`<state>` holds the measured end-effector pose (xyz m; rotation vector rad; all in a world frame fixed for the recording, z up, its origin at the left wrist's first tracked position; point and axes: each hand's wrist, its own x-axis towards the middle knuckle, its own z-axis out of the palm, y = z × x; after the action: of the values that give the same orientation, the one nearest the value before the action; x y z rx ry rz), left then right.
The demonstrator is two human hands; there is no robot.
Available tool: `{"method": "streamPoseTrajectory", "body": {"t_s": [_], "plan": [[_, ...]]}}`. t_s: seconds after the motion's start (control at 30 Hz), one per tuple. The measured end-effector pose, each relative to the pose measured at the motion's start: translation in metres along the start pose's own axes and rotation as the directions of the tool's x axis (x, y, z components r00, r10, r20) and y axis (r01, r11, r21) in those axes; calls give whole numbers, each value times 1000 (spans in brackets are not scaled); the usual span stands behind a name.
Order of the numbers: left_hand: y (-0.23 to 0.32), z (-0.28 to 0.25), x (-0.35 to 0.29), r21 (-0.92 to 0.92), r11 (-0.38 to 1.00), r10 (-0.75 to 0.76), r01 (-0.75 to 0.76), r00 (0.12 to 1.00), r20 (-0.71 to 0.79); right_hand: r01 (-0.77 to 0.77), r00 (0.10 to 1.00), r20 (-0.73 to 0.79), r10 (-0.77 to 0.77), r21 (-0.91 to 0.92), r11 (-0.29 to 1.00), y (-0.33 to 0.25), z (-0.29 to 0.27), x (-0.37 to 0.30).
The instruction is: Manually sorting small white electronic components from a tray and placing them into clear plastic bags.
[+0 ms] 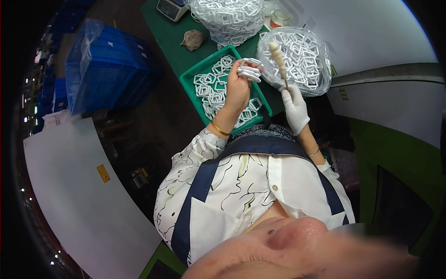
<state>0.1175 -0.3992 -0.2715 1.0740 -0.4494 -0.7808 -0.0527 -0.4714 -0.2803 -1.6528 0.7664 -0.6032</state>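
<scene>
My bare left hand (237,93) is closed around several white angular plastic rings (249,73), stacked together above the green tray (191,97). Loose white rings of the same kind lie heaped in that tray. In a white glove, my right hand (295,110) grips a tool with a turned, pale wooden handle (277,56) by its thin shaft. The handle points up and away from me, and the tool's other end is hidden by the glove. Just beyond the tool, a clear plastic bag (302,60) is full of white rings.
Another filled bag of rings (232,21) stands at the back of the green table (162,42). Nearby are a crumpled beige cloth (193,40), a scale (172,9) and a glass jar (278,19). Blue crates (111,69) stand left, and a pale panel (371,37) rises right.
</scene>
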Motion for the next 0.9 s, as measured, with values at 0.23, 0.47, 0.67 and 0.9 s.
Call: {"method": "streamPoseTrajectory", "body": {"t_s": [0.23,0.47,0.67,0.9], "plan": [[-11,26,-18,-568,654,-452,500,860,236,47,996,64,-59,170,984,-36,13,15],[23,24,-14,686,589,219,-427,902,373,12,985,173,12,-136,991,-38,-1,21],[7,7,2,641,760,-53,-110,972,229,95,994,64,-88,-116,989,-36,6,4],[-10,-11,5,-550,611,-402,569,822,403,-224,974,-20,225,-196,955,-29,-17,1]]}}
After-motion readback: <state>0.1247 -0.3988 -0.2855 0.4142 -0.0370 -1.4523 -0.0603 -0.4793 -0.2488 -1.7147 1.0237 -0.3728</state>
